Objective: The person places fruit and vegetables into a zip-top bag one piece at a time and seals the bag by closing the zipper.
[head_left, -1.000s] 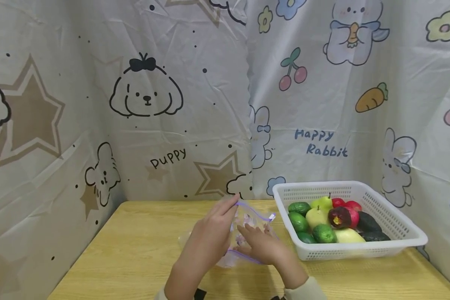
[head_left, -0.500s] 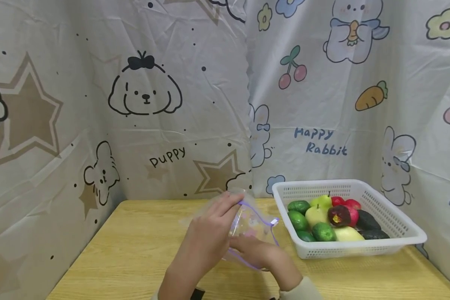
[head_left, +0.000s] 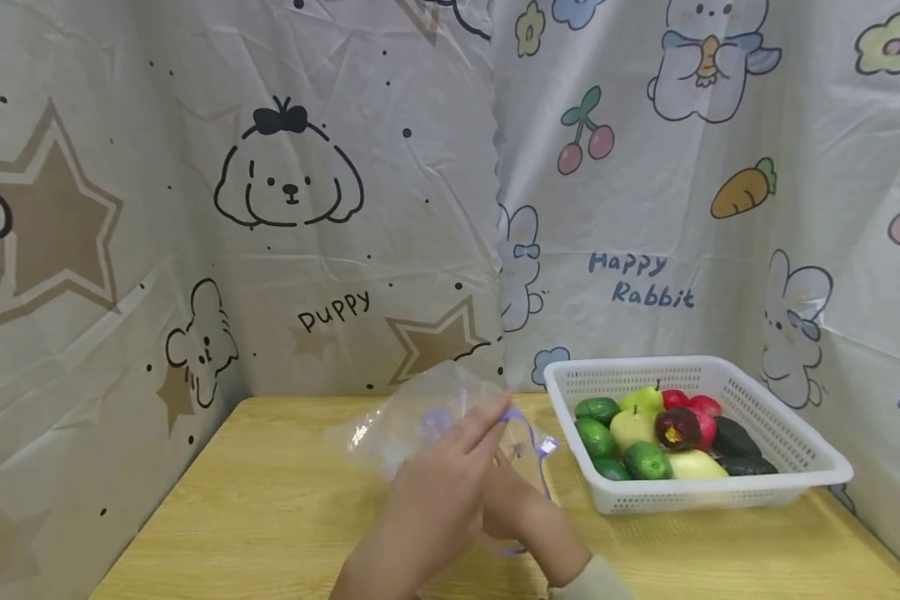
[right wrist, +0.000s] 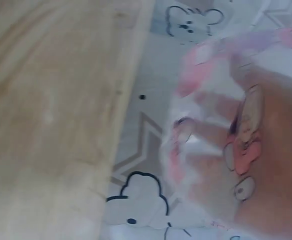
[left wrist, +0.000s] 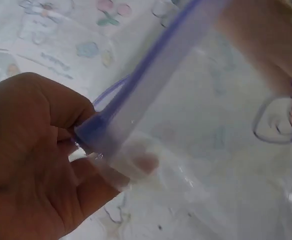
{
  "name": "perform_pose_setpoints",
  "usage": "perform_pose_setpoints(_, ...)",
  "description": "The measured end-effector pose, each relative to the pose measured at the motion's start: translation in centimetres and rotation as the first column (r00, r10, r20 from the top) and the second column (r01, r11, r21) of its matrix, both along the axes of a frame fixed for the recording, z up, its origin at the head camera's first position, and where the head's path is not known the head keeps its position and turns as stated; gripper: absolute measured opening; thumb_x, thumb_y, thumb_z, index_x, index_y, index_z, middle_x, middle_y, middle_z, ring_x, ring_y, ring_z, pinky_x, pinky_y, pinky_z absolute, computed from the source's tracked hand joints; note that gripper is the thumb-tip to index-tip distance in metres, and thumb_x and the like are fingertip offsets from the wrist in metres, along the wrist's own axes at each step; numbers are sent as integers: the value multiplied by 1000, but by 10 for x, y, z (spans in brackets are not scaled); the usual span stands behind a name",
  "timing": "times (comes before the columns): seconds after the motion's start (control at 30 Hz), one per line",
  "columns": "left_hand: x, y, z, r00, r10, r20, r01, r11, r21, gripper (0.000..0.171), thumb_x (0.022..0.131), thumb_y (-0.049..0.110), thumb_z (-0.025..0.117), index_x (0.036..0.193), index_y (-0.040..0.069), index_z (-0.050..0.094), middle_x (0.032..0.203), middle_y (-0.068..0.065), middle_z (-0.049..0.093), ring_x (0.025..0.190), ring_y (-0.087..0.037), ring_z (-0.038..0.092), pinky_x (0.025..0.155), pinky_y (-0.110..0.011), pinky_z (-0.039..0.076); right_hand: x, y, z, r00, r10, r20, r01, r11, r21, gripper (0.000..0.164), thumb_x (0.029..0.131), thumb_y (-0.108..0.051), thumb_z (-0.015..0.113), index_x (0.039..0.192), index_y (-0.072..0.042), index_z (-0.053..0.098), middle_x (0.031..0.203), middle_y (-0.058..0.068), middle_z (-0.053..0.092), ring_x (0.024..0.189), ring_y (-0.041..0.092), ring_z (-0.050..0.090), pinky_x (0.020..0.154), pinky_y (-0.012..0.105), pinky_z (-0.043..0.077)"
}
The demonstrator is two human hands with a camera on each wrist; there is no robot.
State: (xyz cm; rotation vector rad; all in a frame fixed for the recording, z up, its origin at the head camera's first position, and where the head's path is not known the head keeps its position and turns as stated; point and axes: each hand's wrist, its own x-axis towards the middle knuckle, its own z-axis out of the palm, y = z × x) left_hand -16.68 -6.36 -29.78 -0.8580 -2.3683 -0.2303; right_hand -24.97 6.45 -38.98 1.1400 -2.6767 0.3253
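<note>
A clear zip bag (head_left: 401, 425) with a purple rim and printed cartoon pictures is held up over the wooden table. My left hand (head_left: 442, 483) pinches its purple-edged mouth between thumb and fingers, as the left wrist view shows at the bag's corner (left wrist: 93, 132). The right hand (head_left: 521, 504) reaches in through the mouth. Through the printed plastic in the right wrist view, that hand (right wrist: 281, 195) appears inside the bag with fingers extended and spread. A white slider (head_left: 548, 446) sits on the rim's right end.
To the right stands a white perforated basket (head_left: 727, 492) of green, yellow, red and dark fruit and vegetables. The wooden table (head_left: 270, 508) meets a cartoon-printed curtain (head_left: 390, 250) at the back and sides.
The right hand has gone deeper into the bag, its fingers now behind the left hand. The bag has swelled up and outward to the left, and the left hand has shifted slightly right.
</note>
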Motion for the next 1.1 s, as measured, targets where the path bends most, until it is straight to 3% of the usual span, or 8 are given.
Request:
perform_pose_setpoints(0.13, -19, -13, -5, 980, 171, 101, -182, 977, 112, 65, 79, 3, 54, 142, 7, 38, 159, 8, 17, 72, -14, 61, 36, -20, 40, -2, -2, 13, 985, 82, -154, -106, 983, -152, 43, 88, -18, 60, 131, -11, 53, 142, 9, 50, 134, 25, 36, 110, 56, 30)
perform_pose_setpoints(0.23, -29, -18, -7, 955, 237, 179, -267, 948, 171, 65, 80, 4, 53, 143, 6, 36, 160, 5, 13, 40, -8, 30, 33, -18, 30, -2, -4, 29, 902, 99, -420, -240, 924, -298, 30, 80, -10, 67, 110, -10, 65, 123, 8, 64, 123, 25, 50, 102, 53, 43)
perform_pose_setpoints(0.37, -34, -19, -6, 944, 274, 184, -318, 906, 279, 66, 78, 2, 56, 141, 0, 36, 159, -2, 17, 35, -4, 27, 32, -17, 31, 2, -2, 48, 816, -115, -566, -198, 865, -461, 17, 74, -5, 66, 90, -11, 69, 113, 12, 65, 118, 31, 51, 93, 52, 48)
perform_pose_setpoints(0.5, -34, -20, -2, 958, 247, 142, -285, 856, 432, 66, 81, 7, 56, 141, -5, 32, 158, -11, 19, 41, -6, 41, 39, -18, 44, 8, 5, 52, 889, -343, -302, 113, 804, -583, 20, 78, -12, 64, 97, -11, 70, 127, 16, 56, 117, 36, 49, 87, 56, 48)
perform_pose_setpoints(0.63, -33, -23, -1, 974, 146, 176, -215, 846, 488, 65, 85, 16, 59, 140, -7, 34, 157, -16, 19, 90, -23, 66, 70, -27, 60, 10, 16, 50, 958, -275, 78, 267, 765, -586, 42, 77, -6, 64, 119, -1, 60, 134, 19, 51, 99, 32, 63, 75, 44, 59)
perform_pose_setpoints(0.73, -33, -29, 0, 979, 60, 193, -142, 883, 446, 58, 87, 25, 61, 135, -2, 44, 156, -16, 21, 129, -33, 41, 91, -42, 52, 7, 24, 49, 959, -126, 254, 255, 774, -579, 64, 72, 5, 61, 133, 2, 46, 140, 21, 45, 87, 29, 68, 60, 31, 59)
perform_pose_setpoints(0.9, -35, -45, 1, 976, 22, 218, -91, 946, 310, 54, 74, 56, 68, 113, 20, 62, 159, -5, 13, 136, -32, 31, 81, -52, 56, 4, 36, 53, 930, 61, 362, 172, 799, -577, 80, 71, 12, 57, 144, -4, 30, 149, 23, 31, 97, 32, 65, 56, 23, 54)
perform_pose_setpoints(1.1, -40, -55, -1, 975, -4, 222, -54, 966, 254, 31, 67, 48, 74, 71, 22, 57, 156, -11, 26, 139, -35, 20, 64, -39, 57, 0, 50, 54, 910, 44, 413, 205, 817, -539, 80, 72, 12, 54, 145, -5, 28, 152, 23, 27, 101, 33, 64, 58, 25, 53)
